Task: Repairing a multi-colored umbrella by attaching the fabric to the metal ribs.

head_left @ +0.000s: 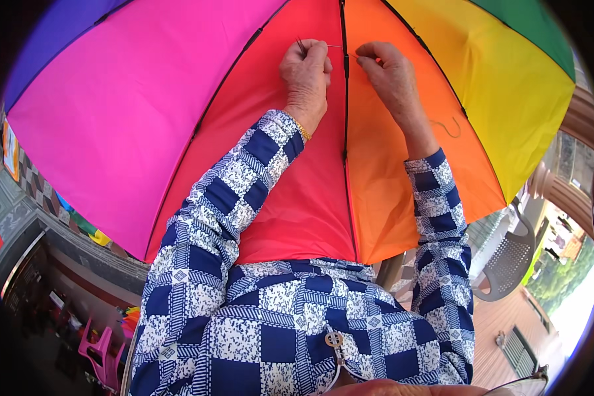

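Observation:
An open umbrella with rainbow panels lies spread before me, its inner side with black ribs facing up. My left hand (305, 74) is closed over the red panel (257, 171), left of a black rib (345, 119). Two thin dark points of a small tool (301, 46), perhaps thread snips, stick out between its fingers. A fine pale thread (334, 45) runs from this hand toward the rib. Over the orange panel (383, 185), my right hand (391, 74) pinches thumb and forefinger on a thin strand close to the rib. Whether it ends in a needle is too small to tell.
A loose greenish thread (450, 129) lies on the orange panel. Beyond the umbrella's right edge stands a grey plastic chair (510, 261), with brown columns (564, 191) behind. At the lower left are a pink plastic chair (100, 356) and a dark wall ledge (92, 254).

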`<control>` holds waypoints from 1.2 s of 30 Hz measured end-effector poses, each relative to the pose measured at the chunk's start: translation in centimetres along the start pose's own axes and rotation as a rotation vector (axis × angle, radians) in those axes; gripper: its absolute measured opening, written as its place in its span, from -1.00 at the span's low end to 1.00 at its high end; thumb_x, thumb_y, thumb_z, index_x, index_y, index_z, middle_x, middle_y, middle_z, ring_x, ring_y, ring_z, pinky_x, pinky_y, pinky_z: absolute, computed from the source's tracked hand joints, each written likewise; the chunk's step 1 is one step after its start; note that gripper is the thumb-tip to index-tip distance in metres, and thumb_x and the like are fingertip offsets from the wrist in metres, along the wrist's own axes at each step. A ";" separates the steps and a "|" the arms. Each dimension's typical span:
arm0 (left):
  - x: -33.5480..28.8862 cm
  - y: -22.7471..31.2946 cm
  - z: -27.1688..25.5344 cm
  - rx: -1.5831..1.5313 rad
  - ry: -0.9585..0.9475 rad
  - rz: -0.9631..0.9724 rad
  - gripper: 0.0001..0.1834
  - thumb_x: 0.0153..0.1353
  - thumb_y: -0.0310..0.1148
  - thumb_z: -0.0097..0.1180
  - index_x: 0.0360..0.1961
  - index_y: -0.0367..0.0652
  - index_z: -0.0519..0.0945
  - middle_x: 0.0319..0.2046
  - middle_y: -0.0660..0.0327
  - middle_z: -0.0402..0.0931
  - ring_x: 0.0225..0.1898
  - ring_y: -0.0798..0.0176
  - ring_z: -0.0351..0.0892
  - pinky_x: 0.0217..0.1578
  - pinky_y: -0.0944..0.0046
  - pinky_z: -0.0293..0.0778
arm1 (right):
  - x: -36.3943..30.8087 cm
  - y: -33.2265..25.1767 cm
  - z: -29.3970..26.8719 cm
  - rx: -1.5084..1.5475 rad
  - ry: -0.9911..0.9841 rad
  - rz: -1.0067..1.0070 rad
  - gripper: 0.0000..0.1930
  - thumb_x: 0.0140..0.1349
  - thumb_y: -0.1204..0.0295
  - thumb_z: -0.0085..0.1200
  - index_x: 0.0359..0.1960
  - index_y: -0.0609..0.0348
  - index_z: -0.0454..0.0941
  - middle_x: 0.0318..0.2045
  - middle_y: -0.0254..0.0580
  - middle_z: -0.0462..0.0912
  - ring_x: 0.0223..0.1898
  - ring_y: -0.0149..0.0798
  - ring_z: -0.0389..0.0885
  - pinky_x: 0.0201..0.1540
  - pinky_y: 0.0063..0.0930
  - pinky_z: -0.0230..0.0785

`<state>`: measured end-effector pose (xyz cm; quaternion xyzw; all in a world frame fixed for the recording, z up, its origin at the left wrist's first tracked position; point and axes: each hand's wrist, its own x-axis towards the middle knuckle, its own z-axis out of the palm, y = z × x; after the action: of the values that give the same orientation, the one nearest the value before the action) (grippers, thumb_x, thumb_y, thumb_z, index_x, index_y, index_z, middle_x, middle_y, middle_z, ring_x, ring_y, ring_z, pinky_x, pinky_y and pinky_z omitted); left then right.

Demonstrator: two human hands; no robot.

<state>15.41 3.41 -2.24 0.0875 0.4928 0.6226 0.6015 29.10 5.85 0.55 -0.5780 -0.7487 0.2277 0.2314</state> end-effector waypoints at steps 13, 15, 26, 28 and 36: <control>-0.5 -0.1 0.1 0.069 -0.073 0.047 -0.90 0.10 -0.41 0.10 -0.49 -0.12 0.44 -0.70 0.37 0.36 -0.73 0.54 0.26 -0.77 0.52 0.16 | 0.0 -0.2 0.2 0.023 -0.009 0.025 -0.82 0.10 0.45 0.08 -0.25 0.19 0.58 -0.38 -0.25 0.59 -0.45 -0.39 0.50 -0.38 -0.53 0.38; -0.3 -0.2 0.2 0.084 -0.095 0.048 -0.90 0.11 -0.40 0.11 -0.47 -0.11 0.44 -0.69 0.38 0.37 -0.72 0.54 0.26 -0.77 0.52 0.16 | 0.3 -0.5 0.7 0.106 0.069 -0.031 -0.85 0.07 0.45 0.08 -0.31 0.17 0.57 -0.40 -0.17 0.58 -0.39 -0.23 0.55 -0.34 -0.41 0.40; -0.7 0.3 -0.6 0.235 -0.090 -0.033 -0.89 0.14 -0.40 0.08 -0.48 -0.14 0.44 -0.68 0.31 0.41 -0.78 0.52 0.26 -0.78 0.50 0.17 | 0.7 2.2 -2.4 0.398 0.044 0.137 -0.91 0.19 0.49 -0.03 -0.39 0.21 0.50 -0.40 -0.14 0.57 -0.40 -0.22 0.56 -0.33 -0.34 0.47; -0.6 0.4 -1.4 0.224 -0.068 -0.022 -0.89 0.14 -0.40 0.08 -0.47 -0.15 0.44 -0.68 0.29 0.42 -0.79 0.51 0.25 -0.78 0.50 0.17 | 0.9 4.2 -4.6 1.291 0.085 0.469 -0.87 0.26 0.48 -0.10 -0.36 0.29 0.45 -0.42 -0.09 0.56 -0.38 -0.21 0.55 -0.26 -0.26 0.49; 0.1 -0.5 -1.0 0.211 -0.097 -0.038 -0.90 0.16 -0.40 0.06 -0.44 -0.17 0.43 -0.66 0.25 0.46 -0.80 0.50 0.26 -0.78 0.49 0.18 | -1.1 6.1 -13.5 1.415 0.885 0.069 -0.89 0.23 0.57 -0.14 -0.34 0.38 0.43 -0.40 -0.01 0.58 -0.33 -0.16 0.55 -0.05 -0.28 0.40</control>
<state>15.00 2.89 -3.10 0.1708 0.5275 0.5509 0.6238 42.21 7.19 7.46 -0.3549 -0.2506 0.4031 0.8055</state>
